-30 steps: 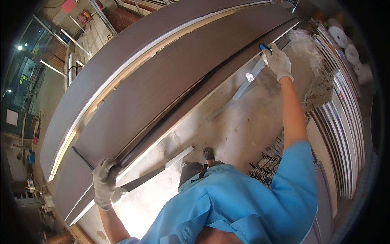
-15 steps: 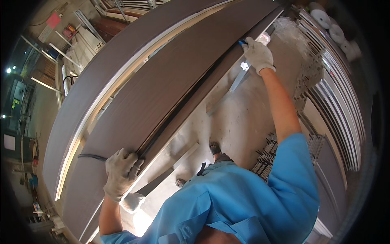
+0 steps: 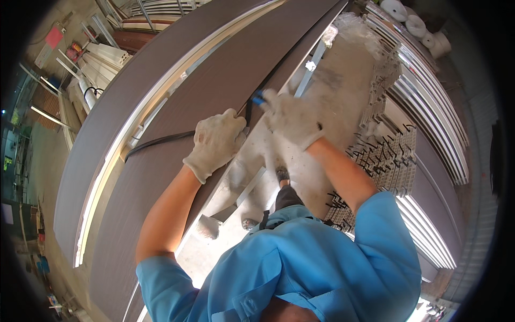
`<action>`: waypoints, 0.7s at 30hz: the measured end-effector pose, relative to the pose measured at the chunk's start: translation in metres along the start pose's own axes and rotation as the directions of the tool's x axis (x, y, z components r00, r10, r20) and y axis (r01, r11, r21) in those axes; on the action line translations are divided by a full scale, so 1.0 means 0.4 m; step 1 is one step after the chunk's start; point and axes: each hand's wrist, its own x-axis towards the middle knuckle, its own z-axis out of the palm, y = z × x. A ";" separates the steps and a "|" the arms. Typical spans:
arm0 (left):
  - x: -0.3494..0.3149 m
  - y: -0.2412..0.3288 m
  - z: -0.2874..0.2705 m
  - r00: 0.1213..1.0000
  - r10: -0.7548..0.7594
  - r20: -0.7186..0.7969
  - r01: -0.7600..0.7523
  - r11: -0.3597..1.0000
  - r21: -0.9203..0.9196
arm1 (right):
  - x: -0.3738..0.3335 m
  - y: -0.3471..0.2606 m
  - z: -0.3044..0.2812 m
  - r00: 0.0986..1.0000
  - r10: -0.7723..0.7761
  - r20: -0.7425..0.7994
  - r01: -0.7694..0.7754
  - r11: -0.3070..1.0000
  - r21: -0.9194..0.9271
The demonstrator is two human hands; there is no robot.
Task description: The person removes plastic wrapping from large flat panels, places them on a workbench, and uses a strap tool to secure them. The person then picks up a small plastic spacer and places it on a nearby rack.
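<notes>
Holding: left grip (image 3: 217, 140) closed on black strip (image 3: 171, 137), across the panel (image 3: 225, 80)
Right grip (image 3: 292, 119): clasping blue tool (image 3: 258, 98), blurred
Risk: tool could strike left grip if strip jerks

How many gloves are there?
2: one on the left hand, by the black strip; the other on the right hand, with a small blue thing at its fingertips.
</notes>
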 end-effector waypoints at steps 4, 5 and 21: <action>-0.019 0.017 -0.023 1.000 -0.031 -0.003 0.031 0.999 0.030 | -0.011 -0.028 -0.013 0.996 0.061 0.063 -0.067 0.992 0.103; -0.036 0.019 -0.034 0.995 -0.097 0.036 0.095 0.994 0.053 | -0.007 -0.017 -0.016 0.992 0.082 0.093 -0.095 0.986 0.140; -0.716 0.185 -0.214 0.644 -0.726 -0.240 0.719 0.682 -0.135 | 0.097 0.362 -0.004 0.962 0.267 -0.056 -0.253 0.951 0.179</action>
